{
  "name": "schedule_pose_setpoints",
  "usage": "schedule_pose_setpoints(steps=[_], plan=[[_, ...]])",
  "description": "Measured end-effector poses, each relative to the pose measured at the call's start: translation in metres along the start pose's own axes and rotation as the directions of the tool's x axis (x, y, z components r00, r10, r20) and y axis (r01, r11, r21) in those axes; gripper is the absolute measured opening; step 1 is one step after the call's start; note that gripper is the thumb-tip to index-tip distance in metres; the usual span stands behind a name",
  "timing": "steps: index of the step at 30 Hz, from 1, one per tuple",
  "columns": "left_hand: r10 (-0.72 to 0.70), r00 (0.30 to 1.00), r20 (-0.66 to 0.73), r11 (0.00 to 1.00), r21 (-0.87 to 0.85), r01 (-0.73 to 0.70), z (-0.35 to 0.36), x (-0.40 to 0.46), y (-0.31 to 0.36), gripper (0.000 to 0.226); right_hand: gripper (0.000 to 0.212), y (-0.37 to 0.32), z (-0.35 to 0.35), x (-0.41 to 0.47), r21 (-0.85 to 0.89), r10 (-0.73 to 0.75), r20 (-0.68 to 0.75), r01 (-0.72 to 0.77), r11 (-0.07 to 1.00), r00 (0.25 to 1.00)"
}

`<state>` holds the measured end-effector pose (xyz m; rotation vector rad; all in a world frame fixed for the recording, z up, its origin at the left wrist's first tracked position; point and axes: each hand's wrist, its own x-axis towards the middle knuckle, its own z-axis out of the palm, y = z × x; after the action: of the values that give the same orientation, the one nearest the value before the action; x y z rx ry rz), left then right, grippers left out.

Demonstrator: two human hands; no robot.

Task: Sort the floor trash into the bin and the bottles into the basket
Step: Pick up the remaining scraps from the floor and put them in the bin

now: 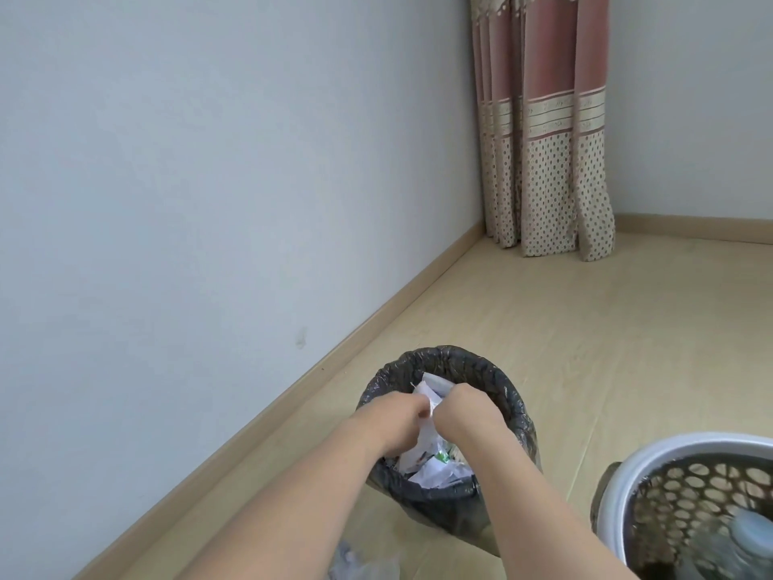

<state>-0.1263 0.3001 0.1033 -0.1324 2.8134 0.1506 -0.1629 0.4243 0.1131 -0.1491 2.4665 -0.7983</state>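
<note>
We see two bare hands meeting over one bin [508, 391] at the lower centre of the frame. The bin is lined with a black bag and holds a heap of crumpled white paper scraps [426, 462]; we cannot count the scraps one by one. Our left hand [399, 416] and right hand [458, 410] are side by side, nearly touching, fingers curled down, and both pinch one crumpled white paper [433, 389] that sticks up between them above the bin's mouth.

At the lower right corner we see one basket [652, 458] with a white rim and dark walls pierced with round holes, standing just beside the bin. Inside it we make out one clear plastic bottle [748, 537], blurred; whether more lie under it we cannot tell.

At the bottom edge, left of the bin, one greyish crumpled piece of trash [355, 565] lies on the pale wood floor [585, 328]. One patterned curtain [543, 140] hangs at the upper right.
</note>
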Motion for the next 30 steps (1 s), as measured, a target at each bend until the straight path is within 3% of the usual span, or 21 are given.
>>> schedule_pose_setpoints(steps=[2,5,11,16,19,27,30], plan=[[-0.018,0.997,0.079,1.0,-0.019,0.019,0.001,0.001,-0.004,0.046,0.034,-0.002,0.0,-0.002,-0.006,-0.017,-0.013,0.017,1.0,1.0],[-0.038,0.999,0.02,0.996,-0.086,0.04,-0.009,-0.003,-0.008,0.05,0.036,-0.006,0.001,-0.006,-0.047,-0.065,-0.053,0.062,0.997,0.997],[-0.08,0.991,-0.105,0.985,-0.159,0.062,-0.031,-0.039,-0.041,0.04,0.03,-0.027,0.016,-0.035,-0.253,-0.219,-0.166,0.173,0.952,0.962],[-0.127,0.974,-0.19,0.968,-0.238,0.08,-0.019,-0.091,-0.096,0.034,0.026,-0.056,0.061,-0.056,-0.398,-0.391,-0.146,0.307,0.864,0.909],[-0.197,0.954,-0.225,0.925,-0.365,0.105,0.003,-0.129,-0.141,0.032,0.039,-0.074,0.104,-0.069,-0.426,-0.451,-0.06,0.386,0.818,0.89],[-0.257,0.966,-0.029,0.926,-0.295,0.237,0.087,-0.218,-0.24,0.031,0.038,-0.095,0.204,-0.101,-0.453,-0.544,0.11,0.529,0.717,0.832],[-0.24,0.967,0.082,0.919,-0.301,0.253,0.137,-0.245,-0.255,0.028,0.031,-0.075,0.256,-0.12,-0.418,-0.511,0.19,0.54,0.73,0.838]])
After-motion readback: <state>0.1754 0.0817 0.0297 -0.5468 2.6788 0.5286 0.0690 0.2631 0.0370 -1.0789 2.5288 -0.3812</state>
